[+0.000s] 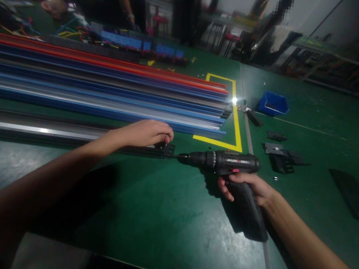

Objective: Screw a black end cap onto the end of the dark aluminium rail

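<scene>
Fingers (163,133) of left hand (146,133) curled tight on the end of the long black metal rail (64,135) lying flat on the green desk (152,225); right hand (249,185) wrapped shut round the grip of the black cordless drill (226,161), bit at the rail's end fitting. Looks like fastening into the rail end: needs bit in line, rail pinned. Glossy red and blue profiles (106,83) stacked behind.

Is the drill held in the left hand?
No, the right hand grips the drill by its handle, while the left hand holds the end of the dark rail.
</scene>
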The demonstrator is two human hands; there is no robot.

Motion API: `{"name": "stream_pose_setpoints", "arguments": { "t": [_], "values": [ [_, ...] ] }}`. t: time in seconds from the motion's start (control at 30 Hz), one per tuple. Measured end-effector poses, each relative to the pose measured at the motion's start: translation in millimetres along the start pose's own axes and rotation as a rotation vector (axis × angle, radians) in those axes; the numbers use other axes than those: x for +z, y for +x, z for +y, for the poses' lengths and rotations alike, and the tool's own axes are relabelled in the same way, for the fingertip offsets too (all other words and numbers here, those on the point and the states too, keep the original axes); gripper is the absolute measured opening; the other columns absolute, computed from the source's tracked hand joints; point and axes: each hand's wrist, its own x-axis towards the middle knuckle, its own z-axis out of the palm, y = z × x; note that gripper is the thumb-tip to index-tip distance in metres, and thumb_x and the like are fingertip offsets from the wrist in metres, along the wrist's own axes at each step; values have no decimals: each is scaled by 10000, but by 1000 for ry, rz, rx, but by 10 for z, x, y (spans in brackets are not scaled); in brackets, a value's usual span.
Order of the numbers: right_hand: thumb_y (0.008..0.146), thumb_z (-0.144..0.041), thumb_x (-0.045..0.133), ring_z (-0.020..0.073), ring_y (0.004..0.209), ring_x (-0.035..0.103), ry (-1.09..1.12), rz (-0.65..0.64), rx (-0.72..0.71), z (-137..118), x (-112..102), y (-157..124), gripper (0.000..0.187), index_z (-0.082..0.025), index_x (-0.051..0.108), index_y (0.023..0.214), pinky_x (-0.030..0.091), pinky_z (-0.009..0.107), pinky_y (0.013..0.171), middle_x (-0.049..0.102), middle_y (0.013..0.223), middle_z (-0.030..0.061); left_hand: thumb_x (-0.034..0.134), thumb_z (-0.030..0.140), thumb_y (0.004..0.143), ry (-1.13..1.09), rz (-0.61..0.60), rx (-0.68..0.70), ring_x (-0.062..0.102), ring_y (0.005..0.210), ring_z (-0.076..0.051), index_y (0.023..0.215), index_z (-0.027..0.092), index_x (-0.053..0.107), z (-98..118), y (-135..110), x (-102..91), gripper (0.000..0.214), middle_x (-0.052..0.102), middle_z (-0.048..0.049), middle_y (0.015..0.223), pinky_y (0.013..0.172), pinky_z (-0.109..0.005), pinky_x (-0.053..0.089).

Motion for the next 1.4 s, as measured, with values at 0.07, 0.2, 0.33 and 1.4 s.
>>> {"name": "stream_pose_setpoints", "arguments": {
  "t": [0.07, 0.2, 0.33, 1.4],
  "values": [
    [883, -280, 811, 165, 720, 744, -3, 4, -4, 6, -13, -5, 274, -49, 765, 1023, 617, 247, 651, 775, 892, 121, 470, 328, 1049, -1, 12, 10, 683, 911, -165, 1026, 232, 741, -8, -2, 4, 288, 752, -28, 1024, 819, -287, 475],
    [897, -279, 800, 160, 721, 745, -15, 6, -11, 10, -34, -6, 261, -51, 765, 1019, 613, 234, 634, 775, 895, 120, 469, 313, 1049, -15, 22, 22, 680, 906, -165, 1010, 227, 740, -10, -4, 12, 287, 748, -31, 1011, 829, -292, 477],
    [890, -275, 809, 153, 700, 741, -17, 9, -9, 6, -30, -6, 254, -50, 767, 1001, 604, 221, 613, 772, 875, 112, 470, 292, 1044, -29, 23, 17, 677, 901, -165, 1004, 219, 744, -6, 0, 8, 286, 748, -32, 999, 832, -291, 473],
    [883, -305, 814, 186, 796, 770, -1, -38, 10, -29, 14, 36, 313, -31, 786, 1032, 633, 268, 741, 779, 936, 125, 460, 470, 1087, -53, 57, 65, 670, 1159, -215, 1148, 217, 773, -29, -18, 17, 407, 711, -93, 1249, 1046, -360, 486]
  ]
}}
